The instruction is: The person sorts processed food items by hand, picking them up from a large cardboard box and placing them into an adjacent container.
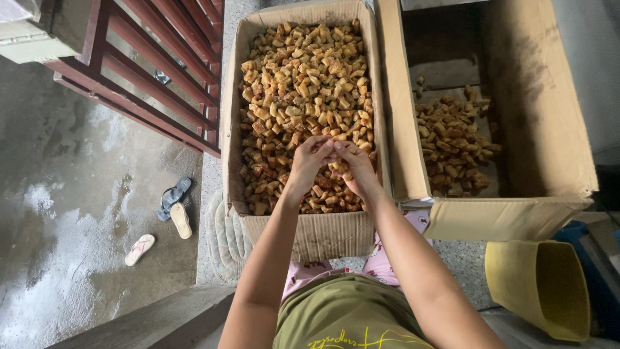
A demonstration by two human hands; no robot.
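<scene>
Brown chunks (303,84) under hands (332,161), in box (329,236)

Full box (303,236) left of emptier box (516,220) (hands (332,161) over former)

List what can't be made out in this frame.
- Head view: what the left hand and right hand pinch together; fingers cover it, so each grip is unclear.
- Full box: depth hidden by the brown chunks.
- Yellow container: contents out of sight.
</scene>
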